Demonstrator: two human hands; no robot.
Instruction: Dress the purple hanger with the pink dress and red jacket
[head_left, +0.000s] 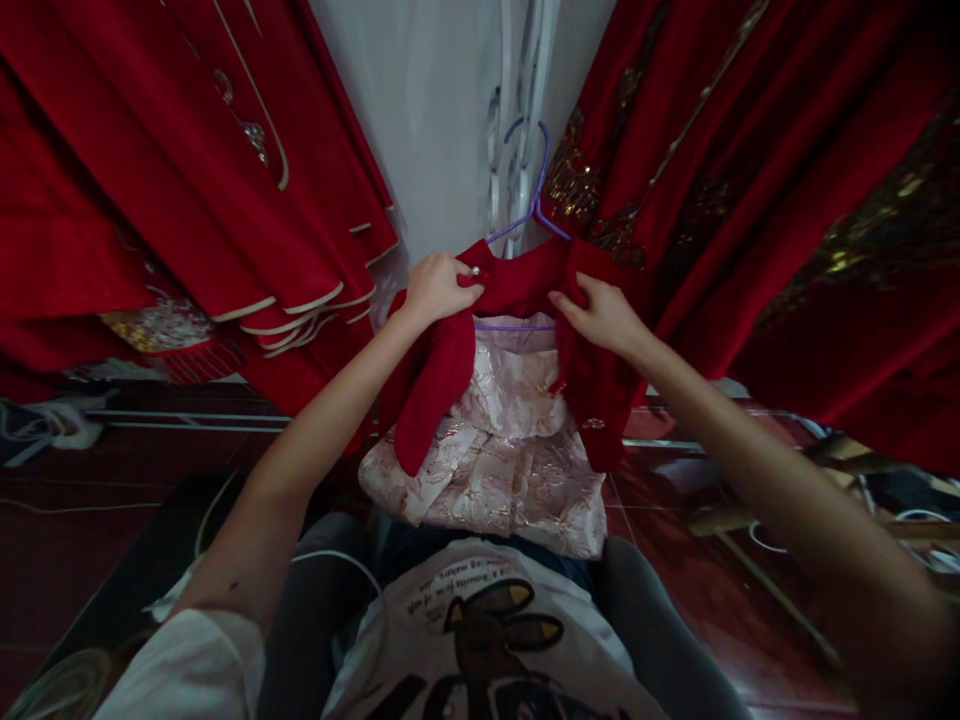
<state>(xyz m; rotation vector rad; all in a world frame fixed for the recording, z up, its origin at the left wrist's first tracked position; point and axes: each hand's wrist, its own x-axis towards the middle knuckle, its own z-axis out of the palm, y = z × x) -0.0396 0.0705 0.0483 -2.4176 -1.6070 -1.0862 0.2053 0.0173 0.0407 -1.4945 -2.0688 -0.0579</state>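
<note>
A small red jacket (450,370) with a pale pink brocade lining or dress (502,450) under it hangs on a purple hanger (534,190) in front of me. My left hand (435,288) is closed on the jacket's left shoulder, near a small white button. My right hand (604,315) grips the red fabric at the right shoulder. The hanger's hook sits on a white ornate metal piece (517,130).
Long red garments with gold embroidery hang close on the left (187,200) and on the right (787,220). Below is a dark red tiled floor (112,470) with white cables (337,565), a metal track and clutter at the right (862,500).
</note>
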